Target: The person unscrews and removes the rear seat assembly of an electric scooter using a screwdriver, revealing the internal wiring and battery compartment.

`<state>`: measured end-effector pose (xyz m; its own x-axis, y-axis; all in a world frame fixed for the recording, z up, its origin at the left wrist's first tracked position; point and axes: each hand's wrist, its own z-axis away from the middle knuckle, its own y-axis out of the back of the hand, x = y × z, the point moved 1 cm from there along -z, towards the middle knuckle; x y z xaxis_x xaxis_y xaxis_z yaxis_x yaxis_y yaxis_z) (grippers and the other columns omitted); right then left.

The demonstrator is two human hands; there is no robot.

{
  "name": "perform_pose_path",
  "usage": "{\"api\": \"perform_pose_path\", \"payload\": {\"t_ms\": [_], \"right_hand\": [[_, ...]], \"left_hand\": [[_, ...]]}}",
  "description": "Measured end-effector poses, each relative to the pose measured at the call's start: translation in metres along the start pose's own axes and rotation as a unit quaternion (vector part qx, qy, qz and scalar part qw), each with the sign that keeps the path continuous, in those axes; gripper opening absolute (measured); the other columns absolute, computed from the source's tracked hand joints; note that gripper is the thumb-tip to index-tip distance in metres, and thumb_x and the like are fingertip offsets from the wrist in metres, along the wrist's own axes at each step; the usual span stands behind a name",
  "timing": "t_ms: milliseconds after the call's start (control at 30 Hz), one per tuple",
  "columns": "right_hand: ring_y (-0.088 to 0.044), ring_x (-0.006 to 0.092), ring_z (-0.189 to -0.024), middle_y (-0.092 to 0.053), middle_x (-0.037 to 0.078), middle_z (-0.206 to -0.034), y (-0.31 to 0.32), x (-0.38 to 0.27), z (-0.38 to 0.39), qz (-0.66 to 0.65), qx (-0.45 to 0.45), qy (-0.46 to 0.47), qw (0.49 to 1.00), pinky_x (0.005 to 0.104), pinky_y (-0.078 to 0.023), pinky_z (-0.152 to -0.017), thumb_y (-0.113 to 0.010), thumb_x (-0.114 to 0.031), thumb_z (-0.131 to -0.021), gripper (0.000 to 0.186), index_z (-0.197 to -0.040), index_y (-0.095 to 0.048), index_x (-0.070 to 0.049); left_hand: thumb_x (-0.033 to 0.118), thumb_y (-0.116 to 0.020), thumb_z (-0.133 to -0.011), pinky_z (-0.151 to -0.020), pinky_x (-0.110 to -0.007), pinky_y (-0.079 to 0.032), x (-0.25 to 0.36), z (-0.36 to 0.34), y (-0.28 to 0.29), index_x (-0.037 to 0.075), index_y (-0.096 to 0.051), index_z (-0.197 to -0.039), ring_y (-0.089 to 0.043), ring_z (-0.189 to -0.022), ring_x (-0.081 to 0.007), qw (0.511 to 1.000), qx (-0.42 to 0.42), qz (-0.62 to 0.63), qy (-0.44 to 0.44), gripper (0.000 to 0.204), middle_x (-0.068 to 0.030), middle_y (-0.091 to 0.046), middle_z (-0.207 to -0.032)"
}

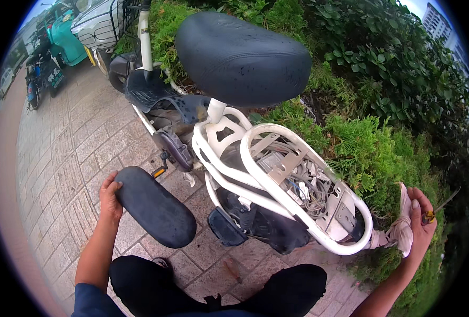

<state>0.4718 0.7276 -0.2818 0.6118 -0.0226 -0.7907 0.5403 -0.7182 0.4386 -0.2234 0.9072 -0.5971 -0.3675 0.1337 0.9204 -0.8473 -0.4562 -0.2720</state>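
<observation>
My left hand (109, 196) grips one end of a black oval seat cushion (158, 207), holding it off to the left of a white-framed electric bike (266, 182). The bike's rear rack stands uncovered, with a tangle of grey wires (304, 182) showing inside the loop. Over at the bike's tail, my right hand (420, 224) is closed around a screwdriver (431, 215) with a yellow handle, its shaft pointing up and away. Against the same hand's palm and fingers lies a pale knotted cloth (402, 227); whether the fingers grip it too, I cannot tell.
The bike's large black saddle (242, 58) rises in the middle. An orange pedal (159, 171) sticks out on the near side. Green shrubs (366, 142) crowd the far side. Brick paving (81, 174) lies to the left, with parked scooters (47, 74) farther back.
</observation>
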Motion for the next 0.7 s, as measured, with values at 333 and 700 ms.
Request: {"api": "perform_pose_path", "payload": {"t_ms": [333, 700], "right_hand": [[-0.068, 0.0138, -0.114, -0.075, 0.009, -0.127, -0.016, -0.059, 0.002, 0.186, -0.116, -0.084, 0.972, 0.0303, -0.05, -0.105, -0.063, -0.005, -0.105, 0.036, -0.139, -0.068, 0.004], [-0.067, 0.0132, -0.12, -0.073, 0.009, -0.136, -0.024, -0.064, 0.001, 0.2, -0.084, -0.148, 0.965, 0.0305, -0.05, -0.108, -0.066, -0.008, -0.105, 0.038, -0.141, -0.067, 0.001]], "left_hand": [[-0.002, -0.073, -0.074, -0.113, -0.037, -0.049, -0.092, -0.074, -0.001, 0.001, -0.07, -0.127, -0.065, -0.129, -0.0287, 0.875, -0.3, -0.378, -0.03, 0.053, -0.0137, -0.068, -0.139], [0.003, -0.074, -0.081, -0.101, -0.048, -0.054, 0.051, 0.015, -0.185, 0.003, -0.07, -0.124, -0.069, -0.117, -0.0362, 0.653, -0.469, -0.351, -0.48, 0.043, -0.0129, -0.077, -0.121]]}}
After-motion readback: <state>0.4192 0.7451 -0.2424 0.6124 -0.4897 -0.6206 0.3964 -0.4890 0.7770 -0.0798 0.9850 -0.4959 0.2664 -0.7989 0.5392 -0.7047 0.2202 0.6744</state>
